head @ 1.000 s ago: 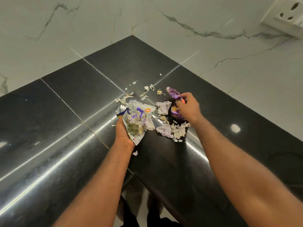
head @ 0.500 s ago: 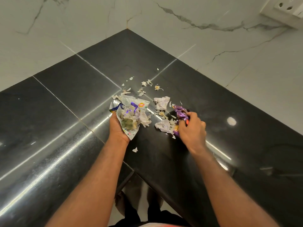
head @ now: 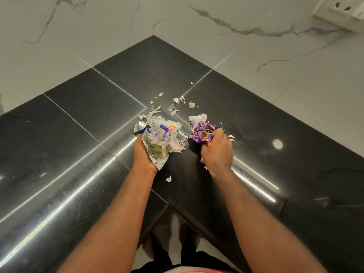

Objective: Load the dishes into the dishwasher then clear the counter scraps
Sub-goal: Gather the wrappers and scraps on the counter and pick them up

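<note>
Chip bag [head: 158, 125] w/ scraps [head: 157, 149]; R hand [head: 217, 153] grips wrapper [head: 201, 132].

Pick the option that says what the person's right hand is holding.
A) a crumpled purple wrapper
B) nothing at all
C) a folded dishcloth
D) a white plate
A: the right hand grips a crumpled purple wrapper just above the black counter, while the left hand holds an opened silver chip packet heaped with scraps.
</note>
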